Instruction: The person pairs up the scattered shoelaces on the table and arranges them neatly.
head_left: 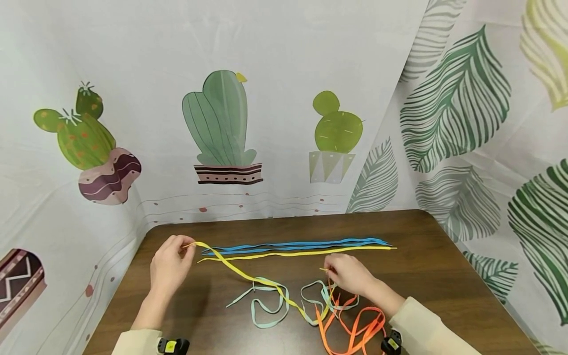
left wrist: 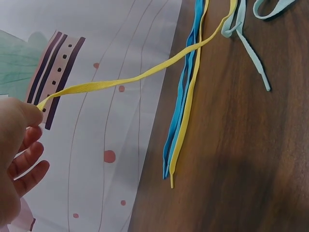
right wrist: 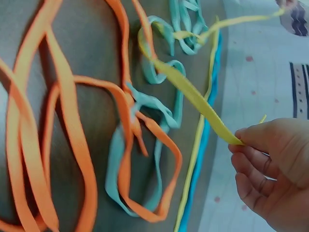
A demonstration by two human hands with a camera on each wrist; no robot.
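A yellow shoelace (head_left: 239, 271) hangs in a sagging curve between both hands. My left hand (head_left: 170, 261) pinches one end of it above the table's left side, with the other fingers loosely curled in the left wrist view. Near the opposite end, my right hand (head_left: 348, 273) pinches the lace between thumb and forefinger, and a short tip sticks out past the fingers. The lace's low middle passes over mint green laces (head_left: 270, 323) on the table. Behind it, blue laces (head_left: 293, 244) and another yellow lace (head_left: 301, 253) lie stretched out side by side.
Orange laces (head_left: 355, 340) lie in loose loops at the front right, tangled with mint green lace beneath my right hand. The brown wooden table (head_left: 230, 335) ends at the back against a white cloth (head_left: 284, 98) printed with cacti and leaves.
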